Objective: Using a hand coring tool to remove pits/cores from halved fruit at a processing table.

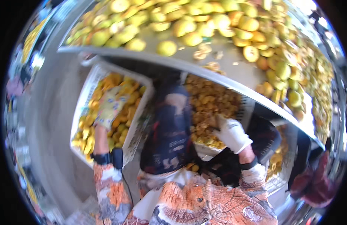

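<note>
My left hand (112, 104), in a pale patterned glove, reaches into a white plastic crate (80, 108) of yellow fruit pieces (122, 127). It lies over the fruit, and its fingers are too blurred to show whether they hold any. My right hand (232, 134), in a white glove, is at a second crate filled with browner, orange-yellow fruit pieces (209, 99). Its fingertips point in among those pieces and are partly hidden, so I cannot make out anything in them. Dark bands circle both wrists.
Ahead, a metal table (154, 35) carries heaped whole and halved yellow-green fruit (184, 26); its raised edge (233, 84) runs above both crates. My dark-clothed leg (169, 131) stands between the crates. Another fruit-holding crate (276, 161) and a dark red cloth-like shape (312, 182) are at the right.
</note>
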### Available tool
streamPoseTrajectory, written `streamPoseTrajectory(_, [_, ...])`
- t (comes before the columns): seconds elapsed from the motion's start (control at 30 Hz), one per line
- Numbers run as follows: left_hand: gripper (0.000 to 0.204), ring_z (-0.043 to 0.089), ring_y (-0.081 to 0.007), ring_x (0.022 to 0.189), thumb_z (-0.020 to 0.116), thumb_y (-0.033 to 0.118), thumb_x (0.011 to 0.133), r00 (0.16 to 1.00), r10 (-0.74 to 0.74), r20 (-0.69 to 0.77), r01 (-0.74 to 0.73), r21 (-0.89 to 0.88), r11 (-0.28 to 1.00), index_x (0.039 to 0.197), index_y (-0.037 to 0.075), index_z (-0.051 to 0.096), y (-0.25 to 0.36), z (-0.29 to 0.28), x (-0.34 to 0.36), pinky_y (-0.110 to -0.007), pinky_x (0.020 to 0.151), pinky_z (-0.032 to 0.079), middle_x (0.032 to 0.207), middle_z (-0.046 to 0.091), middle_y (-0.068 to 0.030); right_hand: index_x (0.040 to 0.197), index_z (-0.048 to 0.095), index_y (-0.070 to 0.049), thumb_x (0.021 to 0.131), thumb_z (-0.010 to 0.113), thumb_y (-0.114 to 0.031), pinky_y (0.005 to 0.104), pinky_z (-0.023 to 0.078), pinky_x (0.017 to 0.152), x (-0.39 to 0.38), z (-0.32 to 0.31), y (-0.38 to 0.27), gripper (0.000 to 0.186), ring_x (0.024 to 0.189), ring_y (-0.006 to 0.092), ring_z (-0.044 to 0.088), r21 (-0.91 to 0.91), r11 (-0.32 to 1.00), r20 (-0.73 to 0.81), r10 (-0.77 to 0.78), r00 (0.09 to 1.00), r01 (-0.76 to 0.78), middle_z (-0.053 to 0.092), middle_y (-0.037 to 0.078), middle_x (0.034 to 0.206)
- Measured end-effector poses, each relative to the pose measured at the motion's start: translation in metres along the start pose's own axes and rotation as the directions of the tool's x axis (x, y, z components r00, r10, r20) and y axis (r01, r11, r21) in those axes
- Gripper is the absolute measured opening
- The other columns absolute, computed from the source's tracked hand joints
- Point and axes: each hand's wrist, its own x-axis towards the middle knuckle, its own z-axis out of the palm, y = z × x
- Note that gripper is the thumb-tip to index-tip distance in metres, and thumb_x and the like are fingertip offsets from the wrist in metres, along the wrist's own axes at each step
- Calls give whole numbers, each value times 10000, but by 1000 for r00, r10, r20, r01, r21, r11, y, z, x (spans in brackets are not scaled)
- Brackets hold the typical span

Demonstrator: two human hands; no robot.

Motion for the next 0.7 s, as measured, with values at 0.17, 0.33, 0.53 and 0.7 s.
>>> streamPoseTrajectory(0.17, [193,636,-154,891,682,52,845,995,21,-94,-61,-451,891,1034,15,670,161,-7,59,-288,804,504,965,685,-94,1123,525,-6,852,614,-346,457,498,637,0,1,0,444,726,380,637,83,995,97,43,994,-51,635,213,757])
streamPoseTrajectory(0.33, [304,656,-173,959,593,-19,837,859,457,231,-224,-634,741,1140,-19,626,273,82,126,-267,826,512,1054,672,-106,1078,503,8,855,609,-314,465,496,625,-2,-5,-10,406,728,388,640,197,980,110,-16,994,-6,632,221,741])
streamPoseTrajectory(0.53, [453,600,-355,1048,625,205,840,803,537,260,-587,186,788,1263,63,550,342,159,171,-448,914,470,1181,605,-182,1053,492,12,866,588,-247,428,500,605,-2,-10,-18,334,707,359,654,189,974,-29,-120,992,123,632,173,722])
streamPoseTrajectory(0.7, [416,605,-345,1033,601,187,850,727,635,262,-674,92,733,1245,65,556,362,177,161,-449,893,477,1157,608,-182,1073,496,24,852,598,-247,411,505,606,-3,-18,-7,364,709,336,663,175,982,63,-85,994,73,644,156,744])
